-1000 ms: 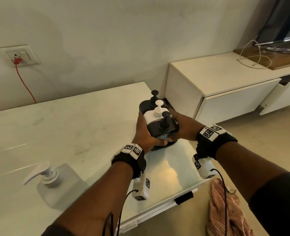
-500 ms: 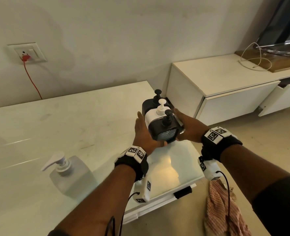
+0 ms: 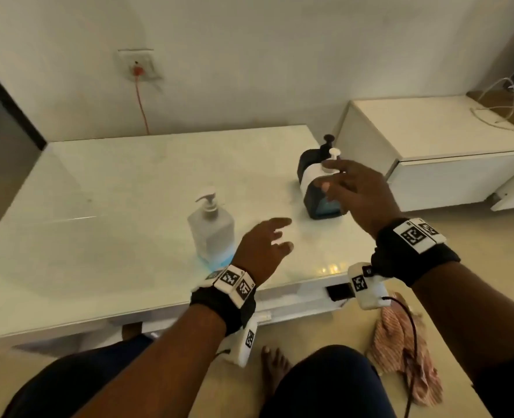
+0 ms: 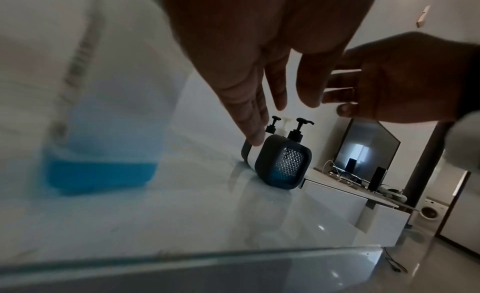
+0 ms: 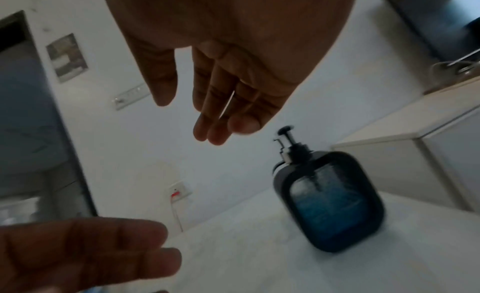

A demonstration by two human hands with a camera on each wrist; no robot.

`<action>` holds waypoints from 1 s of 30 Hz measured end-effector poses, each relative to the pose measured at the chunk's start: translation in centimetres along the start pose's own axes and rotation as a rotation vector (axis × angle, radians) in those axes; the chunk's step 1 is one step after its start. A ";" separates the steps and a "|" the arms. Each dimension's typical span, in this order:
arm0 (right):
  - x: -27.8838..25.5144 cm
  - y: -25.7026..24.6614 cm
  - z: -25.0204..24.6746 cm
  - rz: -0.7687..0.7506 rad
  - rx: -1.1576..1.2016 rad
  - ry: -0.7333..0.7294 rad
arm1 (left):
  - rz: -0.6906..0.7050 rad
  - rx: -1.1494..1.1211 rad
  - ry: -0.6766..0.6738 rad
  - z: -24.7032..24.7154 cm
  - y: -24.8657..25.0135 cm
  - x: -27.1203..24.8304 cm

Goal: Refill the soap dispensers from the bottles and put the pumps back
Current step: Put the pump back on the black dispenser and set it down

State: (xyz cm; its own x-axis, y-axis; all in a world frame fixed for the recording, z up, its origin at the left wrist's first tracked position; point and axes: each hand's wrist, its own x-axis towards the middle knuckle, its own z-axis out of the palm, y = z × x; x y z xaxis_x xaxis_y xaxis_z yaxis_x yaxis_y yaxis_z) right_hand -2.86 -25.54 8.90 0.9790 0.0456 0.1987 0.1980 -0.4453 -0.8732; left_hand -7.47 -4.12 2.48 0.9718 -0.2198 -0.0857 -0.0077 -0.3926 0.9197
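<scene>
**Both hands free above the counter, dispensers standing at the right end**

Your left hand [image 3: 264,248] hangs over the white counter [image 3: 98,206] with its fingers [image 4: 249,112] loosely spread and holding nothing. Your right hand [image 3: 361,194] is raised a little higher, fingers [image 5: 210,121] straight and relaxed, also empty; from the head view it sits in front of the dispensers, and the wrist views show a gap between it and them.

Three soap dispensers stand in a tight row near the counter's right end: a dark dispenser [image 3: 322,203] closest to you with blue liquid in its lower half, a white dispenser [image 3: 310,173] behind it, and another black dispenser [image 3: 308,159] at the back. All three carry their pumps, upright.

The clear refill bottle [image 3: 212,230] stands just left of your left hand, pump on top, a shallow layer of blue soap at its bottom.

A striped cloth [image 3: 400,342] lies on the floor below the counter's edge.
</scene>
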 end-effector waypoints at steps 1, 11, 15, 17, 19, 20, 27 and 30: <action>0.1 -1.0 1.4 0.013 0.022 -0.110 | -0.003 0.006 -0.008 -0.6 -0.3 -1.2; 0.5 -5.5 14.8 0.041 -0.640 -0.526 | -0.401 0.076 -0.189 -6.0 -4.7 -6.7; 1.1 -5.4 17.2 0.047 -0.670 -0.510 | -0.580 0.028 -0.146 -8.6 -5.2 -6.5; 1.5 -5.4 17.5 0.040 -0.658 -0.507 | -0.692 0.036 -0.104 -9.9 -5.5 -5.8; 1.9 -5.3 17.0 0.017 -0.659 -0.517 | -0.704 0.125 -0.012 -10.8 -6.1 -4.4; 2.1 -5.1 16.7 0.008 -0.660 -0.517 | -0.664 0.205 0.036 -11.2 -6.5 -3.8; 3.1 -3.4 11.3 0.004 -0.620 -0.514 | -0.294 0.201 0.152 -9.9 -4.6 -0.5; 3.2 -2.6 7.3 0.020 -0.617 -0.523 | -0.216 0.172 0.082 -6.8 -3.1 1.2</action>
State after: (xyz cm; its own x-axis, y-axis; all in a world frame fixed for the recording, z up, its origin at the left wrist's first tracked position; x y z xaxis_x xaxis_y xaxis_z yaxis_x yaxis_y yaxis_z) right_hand 0.12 -17.72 8.58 0.9082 0.3772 -0.1814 0.2676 -0.8564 -0.4415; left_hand -4.70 2.93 2.10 0.9710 -0.0446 -0.2349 0.1685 -0.5695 0.8045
